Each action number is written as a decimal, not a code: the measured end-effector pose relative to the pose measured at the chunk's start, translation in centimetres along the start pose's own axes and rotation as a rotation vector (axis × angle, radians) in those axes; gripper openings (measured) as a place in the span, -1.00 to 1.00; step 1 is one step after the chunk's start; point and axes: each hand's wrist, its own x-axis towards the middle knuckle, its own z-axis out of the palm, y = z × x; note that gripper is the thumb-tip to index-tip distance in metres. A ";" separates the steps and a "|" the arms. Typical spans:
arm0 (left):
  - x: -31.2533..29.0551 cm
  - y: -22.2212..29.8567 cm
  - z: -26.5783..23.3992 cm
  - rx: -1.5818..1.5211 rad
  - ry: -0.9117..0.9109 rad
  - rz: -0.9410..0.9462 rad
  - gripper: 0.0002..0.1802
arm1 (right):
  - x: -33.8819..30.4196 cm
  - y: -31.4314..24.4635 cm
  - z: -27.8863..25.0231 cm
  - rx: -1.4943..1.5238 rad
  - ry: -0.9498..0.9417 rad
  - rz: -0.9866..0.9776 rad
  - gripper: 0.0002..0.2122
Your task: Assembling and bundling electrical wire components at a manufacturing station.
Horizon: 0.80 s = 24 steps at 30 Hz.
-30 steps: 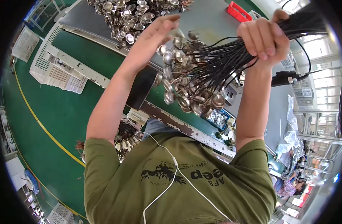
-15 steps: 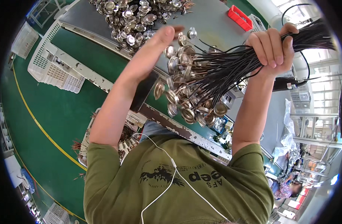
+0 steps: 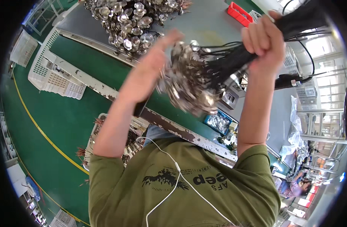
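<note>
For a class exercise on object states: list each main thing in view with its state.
Bundle of thin black cables: gripped
Right hand: closed around the bundle
Left hand: open, blurred
Round silver metal caps at the cable ends: clustered, blurred
Pile of similar silver caps: loosely heaped
Red rectangular plastic bin: open-topped
Blue rectangular plastic bin: open-topped, filled

Wires [image 3: 228, 69] right of parts heap [image 3: 130, 24] (on the bench [image 3: 207, 20]) — tray [image 3: 239, 15] beyond.
</note>
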 end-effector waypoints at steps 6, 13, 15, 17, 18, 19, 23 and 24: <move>-0.6 -3.3 0.9 -0.061 -0.036 -0.076 -0.30 | 0.7 1.3 4.9 -0.391 0.509 0.141 -0.90; -0.5 -5.2 2.5 -0.135 0.051 -0.141 -0.17 | 1.0 3.7 2.9 -0.611 0.635 0.125 -0.91; 0.6 -5.7 0.4 0.118 0.260 -0.070 -0.34 | 1.0 5.5 1.8 -0.596 0.611 0.100 -0.87; 1.4 -6.2 -1.2 0.065 0.437 -0.012 -0.57 | 0.9 7.7 0.0 -0.686 0.550 0.040 -0.82; 1.7 -6.1 -1.6 0.090 0.400 -0.028 -0.60 | 0.5 8.8 -0.9 -0.594 0.511 0.056 -0.77; 2.2 -5.7 -1.6 0.112 0.359 -0.040 -0.62 | -0.2 9.8 -1.7 -0.670 0.497 0.077 -0.78; 3.1 -3.1 -1.1 0.221 0.200 0.068 -0.65 | -1.5 11.4 -3.1 -0.573 0.494 0.185 -0.82; 3.1 -2.3 -1.2 0.215 0.173 0.015 -0.64 | -1.5 11.2 -2.7 -0.567 0.477 0.177 -0.83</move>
